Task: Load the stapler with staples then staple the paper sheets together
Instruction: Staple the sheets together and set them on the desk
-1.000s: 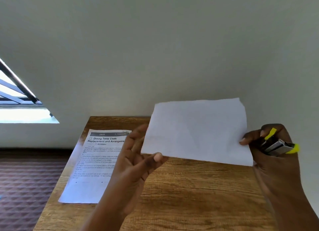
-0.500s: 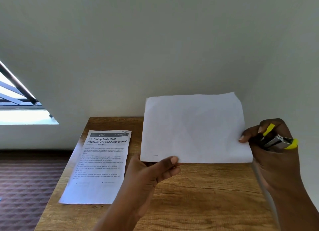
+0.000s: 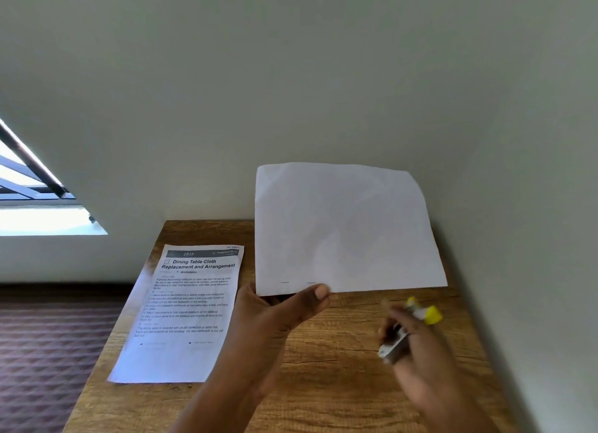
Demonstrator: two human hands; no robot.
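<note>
Paper sheets (image 3: pixel 343 229) held upright above a wooden table (image 3: pixel 323 384).
Left hand (image 3: pixel 278 316) pinches their bottom edge, where two staples seem set. Right hand (image 3: pixel 417 345), blurred, is wrapped around the stapler (image 3: pixel 396 347). To staple again well, square the edges first.

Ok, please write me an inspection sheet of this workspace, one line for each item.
Surface: wooden table, set against a pale wall.
Job's things: white sheets held up above the table, two short staple-like marks near their lower left edge; stapler, grey with yellow parts, blurred.
Clutter: printed page lying flat on the table's left side, titled "Dining Table Cloth Replacement and Arrangement".
Hands: left hand pinches the sheets' lower edge; right hand grips the stapler, apart from the sheets.
Cables: nothing seen.
Surroundings: window at left, patterned floor below it.
</note>
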